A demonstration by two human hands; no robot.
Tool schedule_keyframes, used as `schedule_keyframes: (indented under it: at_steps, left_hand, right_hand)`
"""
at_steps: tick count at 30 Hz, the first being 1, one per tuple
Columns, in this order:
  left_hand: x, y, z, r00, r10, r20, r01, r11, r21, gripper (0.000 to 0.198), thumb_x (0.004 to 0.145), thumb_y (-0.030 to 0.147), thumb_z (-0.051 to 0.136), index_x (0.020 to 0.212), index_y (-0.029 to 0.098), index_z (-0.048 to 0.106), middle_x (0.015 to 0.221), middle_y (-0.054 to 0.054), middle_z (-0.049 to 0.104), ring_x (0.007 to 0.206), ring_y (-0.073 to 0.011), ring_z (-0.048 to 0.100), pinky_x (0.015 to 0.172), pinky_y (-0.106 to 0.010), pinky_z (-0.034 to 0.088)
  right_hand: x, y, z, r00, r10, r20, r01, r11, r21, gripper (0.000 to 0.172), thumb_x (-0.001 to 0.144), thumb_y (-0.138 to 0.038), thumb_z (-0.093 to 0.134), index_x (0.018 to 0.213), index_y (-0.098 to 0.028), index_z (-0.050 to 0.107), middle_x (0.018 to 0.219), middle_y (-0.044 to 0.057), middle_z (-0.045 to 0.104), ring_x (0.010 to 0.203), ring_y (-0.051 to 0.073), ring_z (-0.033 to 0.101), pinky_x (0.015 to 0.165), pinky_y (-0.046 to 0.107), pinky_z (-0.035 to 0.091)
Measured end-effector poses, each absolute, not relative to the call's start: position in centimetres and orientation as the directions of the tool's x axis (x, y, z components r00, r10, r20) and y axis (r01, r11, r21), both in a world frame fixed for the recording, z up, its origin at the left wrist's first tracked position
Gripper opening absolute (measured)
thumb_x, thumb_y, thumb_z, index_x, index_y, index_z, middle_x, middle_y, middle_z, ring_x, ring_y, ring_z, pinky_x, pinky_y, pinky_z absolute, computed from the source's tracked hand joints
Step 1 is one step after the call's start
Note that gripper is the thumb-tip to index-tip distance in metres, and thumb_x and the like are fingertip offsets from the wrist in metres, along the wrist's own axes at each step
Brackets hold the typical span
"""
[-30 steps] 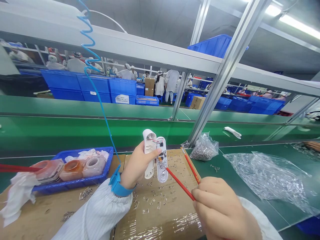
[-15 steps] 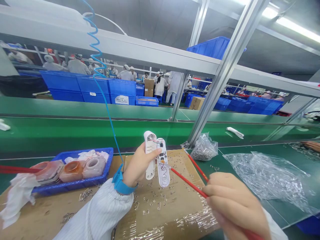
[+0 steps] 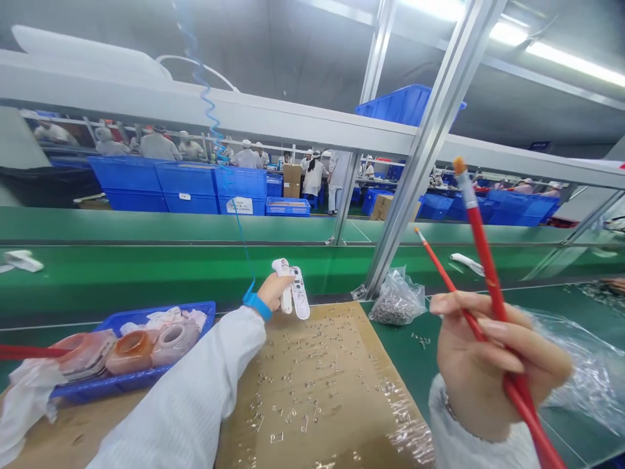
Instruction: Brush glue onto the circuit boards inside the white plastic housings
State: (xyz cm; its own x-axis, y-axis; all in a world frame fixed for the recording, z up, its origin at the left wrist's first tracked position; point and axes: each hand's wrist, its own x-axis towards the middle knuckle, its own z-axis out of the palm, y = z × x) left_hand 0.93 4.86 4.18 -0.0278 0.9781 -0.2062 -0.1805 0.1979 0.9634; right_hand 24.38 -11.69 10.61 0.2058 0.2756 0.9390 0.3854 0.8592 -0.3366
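Note:
My left hand (image 3: 275, 290), with a blue strap on its wrist, is closed on an opened white device casing (image 3: 299, 296). Its two long halves lie side by side, and a small circuit board and thin wires show in the right half. Raised at the right, my right hand (image 3: 493, 358) grips two red-handled paintbrushes (image 3: 483, 251) between its fingers, tips pointing up. Under my left hand lies a cardboard sheet (image 3: 336, 397) strewn with several small metal parts (image 3: 307, 417).
A blue tray (image 3: 141, 374) at left holds several jars and tissues. Behind the cardboard runs a green conveyor (image 3: 146, 267), with a metal post (image 3: 415, 169) at its edge. A bag of small metal parts (image 3: 398, 299) and clear plastic bags (image 3: 581, 365) lie right. People work in the background.
My right hand has lifted the brushes away from the casing, up and to the right, turning their tips upward. My left hand has moved the casing farther away, towards the conveyor.

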Motion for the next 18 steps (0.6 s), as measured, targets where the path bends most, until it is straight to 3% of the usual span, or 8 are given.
schedule_keyframes:
  at_steps: [3, 6, 9, 12, 13, 15, 16, 18]
  left_hand:
    - [1.0, 8.6, 4.5, -0.145, 0.968, -0.203, -0.058, 0.197, 0.979, 0.025, 0.09, 0.028, 0.058, 0.109, 0.012, 0.059, 0.105, -0.008, 0.064, 0.089, -0.018, 0.063, 0.077, -0.037, 0.054]
    - [1.0, 10.2, 5.7, -0.278, 0.956, -0.089, 0.092, 0.118, 0.989, 0.031, 0.087, 0.029, 0.061, 0.115, 0.015, 0.059, 0.122, -0.011, 0.058, 0.112, -0.0257, 0.057, 0.094, -0.047, 0.047]
    - [1.9, 9.4, 7.7, -0.348, 0.925, 0.151, 0.241, -0.068, 0.968, 0.047, 0.081, 0.022, 0.066, 0.125, 0.012, 0.053, 0.144, -0.019, 0.04, 0.137, -0.0334, 0.032, 0.111, -0.05, 0.026]
    - [3.3, 6.0, 9.8, -0.266, 0.851, 0.452, 0.357, -0.348, 0.867, 0.059, 0.08, 0.027, 0.066, 0.135, 0.022, 0.045, 0.155, -0.01, 0.025, 0.145, -0.026, 0.017, 0.117, -0.039, 0.017]
    - [3.8, 4.4, 10.4, -0.203, 0.799, 0.566, 0.393, -0.463, 0.794, 0.06, 0.08, 0.029, 0.066, 0.135, 0.027, 0.045, 0.155, -0.005, 0.028, 0.145, -0.0227, 0.017, 0.118, -0.037, 0.015]
    - [4.6, 1.1, 11.8, 0.177, 0.507, 0.844, 0.461, -0.8, 0.384, 0.047, 0.078, 0.032, 0.067, 0.123, 0.024, 0.056, 0.146, -0.009, 0.044, 0.144, -0.0276, 0.02, 0.118, -0.047, 0.007]
    - [5.0, -0.5, 12.5, 0.384, 0.376, 0.844, 0.421, -0.884, 0.202, 0.04, 0.077, 0.033, 0.067, 0.117, 0.026, 0.06, 0.14, -0.007, 0.052, 0.143, -0.029, 0.025, 0.117, -0.052, 0.0]
    - [5.6, -3.0, 13.8, 0.622, 0.274, 0.733, 0.366, -0.93, 0.037, 0.036, 0.083, 0.03, 0.06, 0.118, 0.025, 0.06, 0.135, -0.007, 0.057, 0.14, -0.0288, 0.031, 0.114, -0.056, -0.009]
  right_hand:
    - [23.9, -9.9, 10.5, 0.28, 0.12, 0.952, 0.306, 0.929, -0.207, 0.008, 0.088, -0.018, 0.059, 0.094, -0.022, 0.063, 0.095, 0.003, 0.067, 0.064, 0.013, 0.06, 0.059, 0.033, 0.05]
    - [24.2, -8.2, 10.3, 0.24, 0.179, 0.954, 0.205, 0.951, -0.23, 0.011, 0.089, -0.02, 0.058, 0.099, -0.024, 0.063, 0.093, 0.002, 0.068, 0.059, 0.011, 0.058, 0.057, 0.032, 0.051]
    - [24.6, -7.3, 10.1, 0.195, 0.269, 0.943, 0.135, 0.945, -0.298, 0.012, 0.093, -0.026, 0.054, 0.102, -0.025, 0.061, 0.093, 0.002, 0.068, 0.057, 0.01, 0.056, 0.058, 0.032, 0.052]
    - [24.6, -7.1, 9.9, 0.114, 0.378, 0.919, 0.093, 0.917, -0.388, 0.014, 0.095, -0.028, 0.048, 0.103, -0.023, 0.06, 0.088, 0.003, 0.067, 0.052, 0.008, 0.054, 0.05, 0.026, 0.049]
    - [24.5, -7.1, 9.9, 0.09, 0.418, 0.904, 0.088, 0.901, -0.425, 0.015, 0.096, -0.027, 0.047, 0.103, -0.022, 0.059, 0.087, 0.003, 0.067, 0.051, 0.007, 0.053, 0.048, 0.024, 0.047]
    - [24.2, -7.4, 9.7, 0.048, 0.486, 0.873, 0.086, 0.868, -0.488, 0.015, 0.097, -0.025, 0.046, 0.104, -0.022, 0.059, 0.088, 0.003, 0.066, 0.049, 0.006, 0.052, 0.045, 0.021, 0.045]
    - [24.0, -7.5, 9.7, 0.022, 0.506, 0.862, 0.084, 0.858, -0.506, 0.015, 0.097, -0.024, 0.045, 0.104, -0.022, 0.058, 0.089, 0.002, 0.066, 0.049, 0.005, 0.051, 0.044, 0.019, 0.045]
    - [23.5, -8.0, 9.7, -0.036, 0.522, 0.852, 0.082, 0.852, -0.518, 0.015, 0.096, -0.022, 0.045, 0.106, -0.024, 0.057, 0.09, 0.001, 0.066, 0.046, 0.003, 0.049, 0.043, 0.017, 0.044]
